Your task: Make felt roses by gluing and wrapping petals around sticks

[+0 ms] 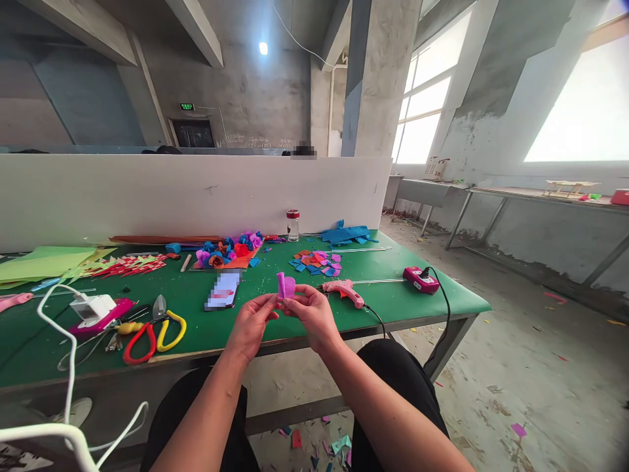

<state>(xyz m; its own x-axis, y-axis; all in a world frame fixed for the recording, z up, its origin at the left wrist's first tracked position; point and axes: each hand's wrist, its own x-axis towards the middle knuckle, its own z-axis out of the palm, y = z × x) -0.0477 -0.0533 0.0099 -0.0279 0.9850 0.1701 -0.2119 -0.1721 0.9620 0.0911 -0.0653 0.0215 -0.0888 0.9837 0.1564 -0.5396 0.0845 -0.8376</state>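
Note:
Between my two hands, above the front edge of the green table (275,328), is a small piece of purple crepe paper (287,286), partly rolled and standing upright. My left hand (253,319) pinches its lower left side with thumb and forefinger. My right hand (310,312) pinches the lower right side, fingers curled. Just right of my right hand lies a pink hot glue gun (346,291). Behind the hands are scattered cut paper pieces (317,262) in purple, blue and orange. A cluster of finished paper flowers (228,250) sits further left.
A phone (223,290), red-and-yellow-handled pliers (156,331) and a white charger (93,307) on a pink power strip lie to the left. A glass jar (293,225) and blue paper (346,235) stand at the back. A pink socket box (421,280) with a black cable is at right.

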